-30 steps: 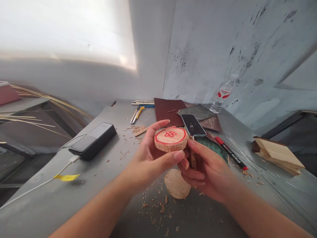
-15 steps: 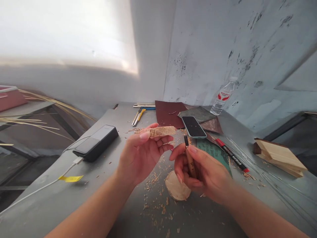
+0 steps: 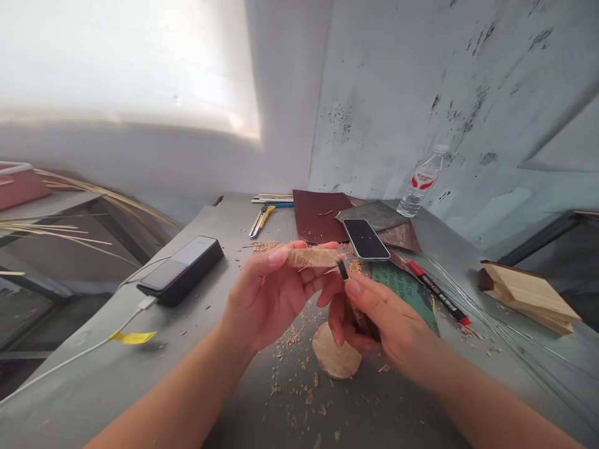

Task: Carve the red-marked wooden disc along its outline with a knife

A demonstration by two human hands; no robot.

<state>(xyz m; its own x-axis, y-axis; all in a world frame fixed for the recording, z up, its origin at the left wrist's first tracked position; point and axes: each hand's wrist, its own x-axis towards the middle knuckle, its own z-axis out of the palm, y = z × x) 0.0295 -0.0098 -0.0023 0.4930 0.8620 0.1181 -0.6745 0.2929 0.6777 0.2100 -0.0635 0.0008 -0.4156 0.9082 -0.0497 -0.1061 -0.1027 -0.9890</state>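
Observation:
My left hand (image 3: 271, 299) is closed on a small flat piece of wood (image 3: 312, 257), thumb on its left end and fingers beneath it. In my right hand (image 3: 379, 318) is a carving chisel with a wooden handle and a dark metal tip (image 3: 343, 270). The tip is at the right end of the wood piece; whether it touches cannot be made out. My fingers hide much of the handle. Below the hands lies a round wood slice (image 3: 334, 355), with wood shavings (image 3: 292, 340) scattered about it on the grey table (image 3: 187, 386).
A black power bank (image 3: 182, 271) with a white cable is at left. Behind the hands lie a yellow utility knife (image 3: 262, 220), brown sandpaper (image 3: 321, 215) and a phone (image 3: 366, 239). At right are a marker (image 3: 438, 293), thin metal wires (image 3: 496, 324), wood blocks (image 3: 531, 296) and a water bottle (image 3: 421, 184).
The chisel has tilted left and its tip has come to the wood piece's right end. The wood piece has turned slightly and moved a little right and down.

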